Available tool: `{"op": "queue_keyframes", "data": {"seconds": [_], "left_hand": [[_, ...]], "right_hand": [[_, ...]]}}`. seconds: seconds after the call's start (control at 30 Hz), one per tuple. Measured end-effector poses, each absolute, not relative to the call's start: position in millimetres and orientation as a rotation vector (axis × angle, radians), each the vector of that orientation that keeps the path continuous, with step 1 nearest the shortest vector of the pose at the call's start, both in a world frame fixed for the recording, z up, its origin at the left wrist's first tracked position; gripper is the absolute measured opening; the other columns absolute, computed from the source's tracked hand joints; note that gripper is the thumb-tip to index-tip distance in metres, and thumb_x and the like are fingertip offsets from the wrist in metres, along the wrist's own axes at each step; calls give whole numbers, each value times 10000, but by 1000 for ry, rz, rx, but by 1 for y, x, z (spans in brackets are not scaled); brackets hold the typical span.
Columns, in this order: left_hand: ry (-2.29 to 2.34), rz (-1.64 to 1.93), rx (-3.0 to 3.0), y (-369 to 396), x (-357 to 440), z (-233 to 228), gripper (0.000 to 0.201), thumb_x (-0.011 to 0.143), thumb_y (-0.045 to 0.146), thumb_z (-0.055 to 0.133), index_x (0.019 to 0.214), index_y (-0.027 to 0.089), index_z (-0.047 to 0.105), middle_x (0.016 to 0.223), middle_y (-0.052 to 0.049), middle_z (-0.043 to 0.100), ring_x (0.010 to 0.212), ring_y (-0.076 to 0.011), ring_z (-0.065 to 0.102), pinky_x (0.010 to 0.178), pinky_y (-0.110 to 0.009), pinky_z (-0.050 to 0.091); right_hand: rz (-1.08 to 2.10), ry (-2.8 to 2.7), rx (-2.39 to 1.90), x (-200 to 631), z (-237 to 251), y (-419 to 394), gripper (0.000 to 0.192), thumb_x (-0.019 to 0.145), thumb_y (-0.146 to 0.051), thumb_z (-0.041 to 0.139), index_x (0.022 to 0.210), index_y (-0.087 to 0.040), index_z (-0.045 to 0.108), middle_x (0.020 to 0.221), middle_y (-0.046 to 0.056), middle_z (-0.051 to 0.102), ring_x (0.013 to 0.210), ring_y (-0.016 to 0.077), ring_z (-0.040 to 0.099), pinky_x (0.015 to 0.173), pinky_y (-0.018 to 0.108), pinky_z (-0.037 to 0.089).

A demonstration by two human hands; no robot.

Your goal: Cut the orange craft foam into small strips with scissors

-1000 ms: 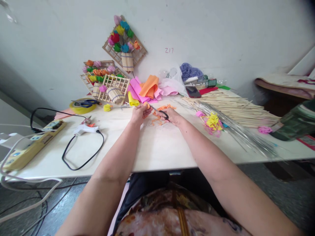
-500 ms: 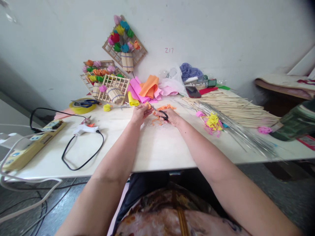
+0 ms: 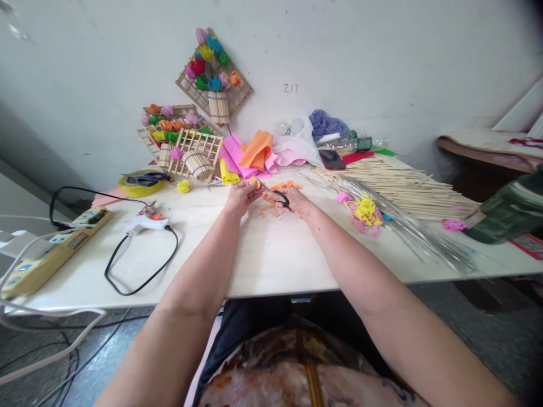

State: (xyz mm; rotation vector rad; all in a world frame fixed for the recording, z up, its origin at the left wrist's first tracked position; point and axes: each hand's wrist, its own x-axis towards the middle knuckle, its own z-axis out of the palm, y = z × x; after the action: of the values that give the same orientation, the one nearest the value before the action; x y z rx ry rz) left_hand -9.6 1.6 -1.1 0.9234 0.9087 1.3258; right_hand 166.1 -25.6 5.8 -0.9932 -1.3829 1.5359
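White glue gun (image 3: 146, 225) on desk (image 3: 280, 265), black cord (image 3: 125, 294) looped; yellow power strip (image 3: 57, 252) left; dark phone (image 3: 332, 159) near purple yarn (image 3: 326, 125).

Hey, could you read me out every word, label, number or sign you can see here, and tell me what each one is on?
"217": handwritten in red on the white wall; the first character could also be a Z.
Yellow power strip: any markings are too small to read.
Red flat item at the right edge: pale marks, too blurred to read.
No other text is legible.
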Motion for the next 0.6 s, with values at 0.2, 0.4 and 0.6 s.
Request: {"op": "queue_keyframes", "data": {"seconds": [0.2,0.4,0.6], "left_hand": [[915,1337,903,2,-10,-1,138,760,199,767,757,153,636,724,-34,707,729,-144,734,822,-280,575],[926,1358,895,2,-10,-2,166,755,239,774,779,162,629,722,-33,710,768,-159,743,796,-270,573],[936,1403,880,6,-11,-5,225,724,279,790,833,166,629,746,-22,705,824,-177,752,784,-271,568]], "right_hand": [[1527,-1401,-1001,167,4,-24,187,764,-226,768,713,-132,614,490,-67,440,363,25,335,306,131,247],[1522,-1396,-1006,165,7,-27,149,785,-198,742,721,-121,631,477,-64,440,357,24,320,307,131,232],[1514,-1395,-1024,163,9,-30,152,787,-205,750,726,-116,643,461,-66,442,349,27,314,301,132,232]]}}
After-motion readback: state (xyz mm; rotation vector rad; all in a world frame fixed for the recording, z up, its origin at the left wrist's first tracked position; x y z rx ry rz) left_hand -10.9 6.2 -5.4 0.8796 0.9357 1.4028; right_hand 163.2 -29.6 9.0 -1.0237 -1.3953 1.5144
